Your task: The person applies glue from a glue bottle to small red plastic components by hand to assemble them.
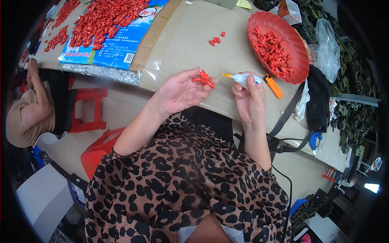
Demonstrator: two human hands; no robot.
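In my left hand [181, 92], turned palm up with the fingers curled, I hold a small red plastic figure [204, 79] at the fingertips. My right hand [250, 97] grips a small white glue bottle [242, 79] with a yellow tip and a thin needle. The needle points left toward the red figure, with a gap between them. Just right of my right hand lies an orange lighter or cutter-like tool [273, 86]. Beyond it, a red scalloped basin [257, 21] holds many small red figures [272, 54].
Several loose red pieces [217, 40] lie on the table [178, 36]. At the far left, a heap of red pieces [103, 22] covers a blue printed sheet [95, 56]. A black bag [318, 97] sits right. Red stools [90, 109] and a seated person [34, 105] are at left.
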